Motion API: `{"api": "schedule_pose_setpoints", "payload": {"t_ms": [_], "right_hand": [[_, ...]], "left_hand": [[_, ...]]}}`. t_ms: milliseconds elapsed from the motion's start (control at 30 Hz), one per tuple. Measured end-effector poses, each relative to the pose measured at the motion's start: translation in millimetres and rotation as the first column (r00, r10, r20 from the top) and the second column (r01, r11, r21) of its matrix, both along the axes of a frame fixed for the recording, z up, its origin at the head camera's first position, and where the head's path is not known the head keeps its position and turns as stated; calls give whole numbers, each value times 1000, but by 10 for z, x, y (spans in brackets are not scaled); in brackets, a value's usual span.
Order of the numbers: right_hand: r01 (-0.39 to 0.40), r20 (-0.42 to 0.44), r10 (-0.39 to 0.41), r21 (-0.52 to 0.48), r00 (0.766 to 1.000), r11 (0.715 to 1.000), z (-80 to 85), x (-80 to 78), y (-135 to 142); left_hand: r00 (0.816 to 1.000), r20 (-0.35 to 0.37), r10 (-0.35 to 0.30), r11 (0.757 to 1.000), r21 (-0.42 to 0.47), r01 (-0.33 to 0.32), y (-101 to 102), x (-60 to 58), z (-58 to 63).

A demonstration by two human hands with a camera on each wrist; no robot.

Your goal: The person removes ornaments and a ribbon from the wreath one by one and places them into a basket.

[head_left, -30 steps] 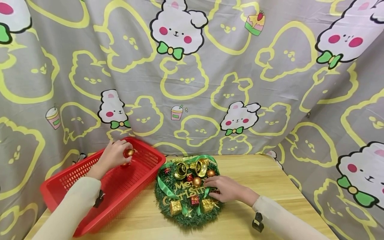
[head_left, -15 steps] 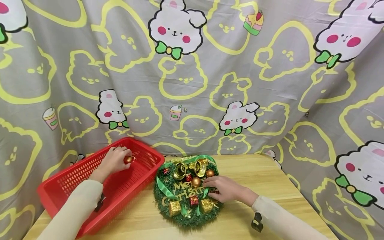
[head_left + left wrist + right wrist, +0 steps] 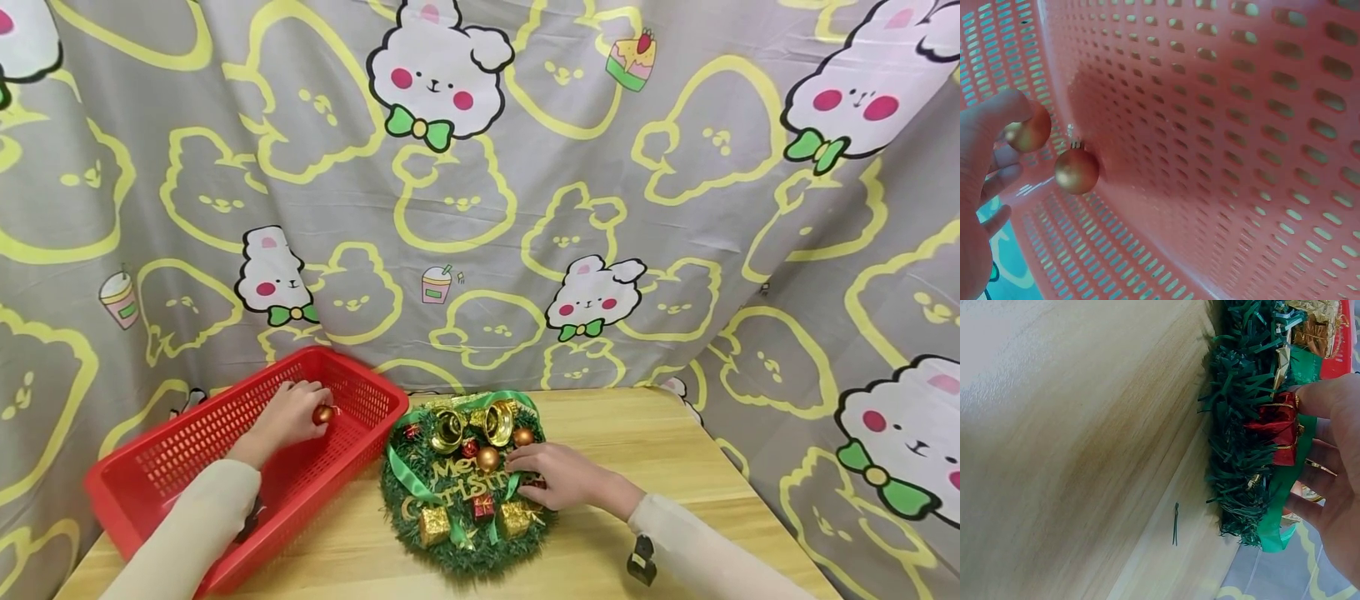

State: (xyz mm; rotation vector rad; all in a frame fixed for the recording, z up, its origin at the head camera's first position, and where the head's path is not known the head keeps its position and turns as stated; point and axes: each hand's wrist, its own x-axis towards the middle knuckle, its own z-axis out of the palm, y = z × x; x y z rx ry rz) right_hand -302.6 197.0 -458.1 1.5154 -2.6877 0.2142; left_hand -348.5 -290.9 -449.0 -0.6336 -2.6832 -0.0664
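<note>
My left hand (image 3: 296,414) is down inside the red plastic basket (image 3: 375,379). In the left wrist view, its thumb and fingers pinch a gold ball ornament (image 3: 1030,128). A second gold ball ornament (image 3: 1077,170) with a small cap lies against the basket close by. On the table, my right hand (image 3: 558,475) rests on the right side of a green Christmas wreath (image 3: 480,554), its fingers extended over the front. In the right wrist view, the thumb is at a small red gift box (image 3: 1282,428), next to a green ribbon (image 3: 1288,481).
The wreath carries gold bells (image 3: 498,423), more ball ornaments (image 3: 488,458), gold gift boxes (image 3: 434,526) and gold lettering. A thin green twist (image 3: 1176,524) lies on the wooden table (image 3: 622,417). A patterned curtain (image 3: 480,250) hangs behind.
My left hand has lowered deeper into the basket with the gold ball ornament. The right hand stays on the wreath. The whole head view has shifted slightly.
</note>
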Motion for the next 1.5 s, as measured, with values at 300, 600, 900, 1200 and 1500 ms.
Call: {"api": "schedule_pose_setpoints", "payload": {"t_ms": [300, 600, 900, 1200, 1500], "right_hand": [[-16, -10, 16, -13, 1000, 1000, 1, 0, 3], [-38, -38, 37, -27, 999, 999, 3, -9, -3], [-17, -15, 17, -5, 1000, 1000, -1, 1, -9], [-12, -11, 12, 5, 1000, 1000, 1, 1, -10], [-15, -15, 15, 3, 1000, 1000, 14, 13, -3]], "left_hand": [[1000, 11, -15, 998, -54, 16, -1, -13, -74], [999, 50, 8, 998, -56, -5, 5, -21, -81], [997, 76, 10, 1000, -26, -8, 14, -12, -114], [995, 95, 25, 1000, -5, -24, 12, 6, -111], [995, 101, 28, 1000, -10, -28, 19, 15, -90]]}}
